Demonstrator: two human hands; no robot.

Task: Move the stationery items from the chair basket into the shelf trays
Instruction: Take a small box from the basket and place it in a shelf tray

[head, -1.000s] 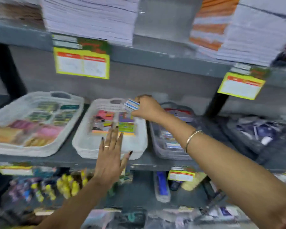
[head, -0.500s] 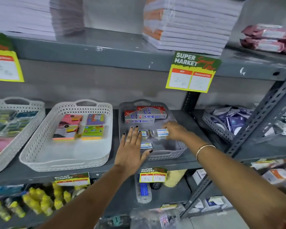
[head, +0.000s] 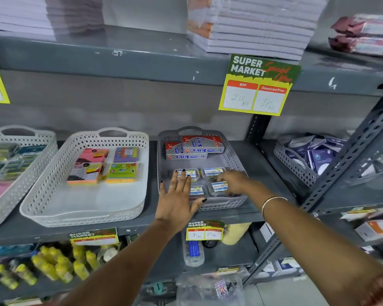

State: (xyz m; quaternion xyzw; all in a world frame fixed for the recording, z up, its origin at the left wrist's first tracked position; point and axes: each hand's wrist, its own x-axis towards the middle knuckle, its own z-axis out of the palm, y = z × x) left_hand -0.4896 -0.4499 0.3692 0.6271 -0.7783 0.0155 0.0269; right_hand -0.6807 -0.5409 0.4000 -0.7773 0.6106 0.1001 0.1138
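A grey perforated tray (head: 234,155) stands on the middle shelf. Red and silver boxes (head: 195,147) lie at its back, and several small clear boxes (head: 212,172) with blue and white labels lie in its front half. My right hand (head: 236,182) reaches into the tray's front right, fingers closed on one small clear box (head: 218,187) that rests low in the tray. My left hand (head: 177,195) lies flat with fingers spread over the tray's front left corner, holding nothing. The chair basket is out of view.
A white tray (head: 86,208) with sticky-note pads (head: 86,166) stands left of the grey one, with another tray (head: 31,155) further left. A grey tray of dark packets (head: 296,166) sits right, behind a slanted shelf upright (head: 349,155). A price tag (head: 257,85) hangs above.
My right hand carried the small box from above the white tray rightward and down into the grey tray's front. My left hand followed to the grey tray's front left corner.
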